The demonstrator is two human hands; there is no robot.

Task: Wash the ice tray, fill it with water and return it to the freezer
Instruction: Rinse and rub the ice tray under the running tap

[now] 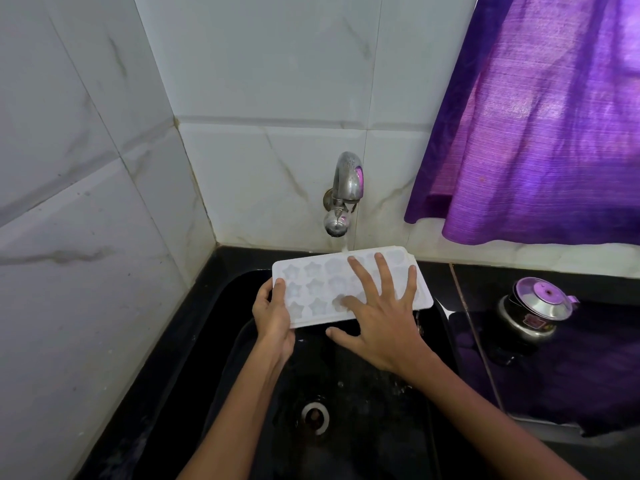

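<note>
Ice tray [311, 292] sits over the sink [346, 375] under the tap [344, 192], long axis left-right. Your left hand [273, 317] clasps its left end; your right hand [384, 317] lies flat, fingers spread, on top.

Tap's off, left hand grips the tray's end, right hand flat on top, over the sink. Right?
Not quite: the tap is running, its stream landing on the ice tray. The rest holds in the head view: left hand grips the end, right hand flat on top, over the sink.
</note>
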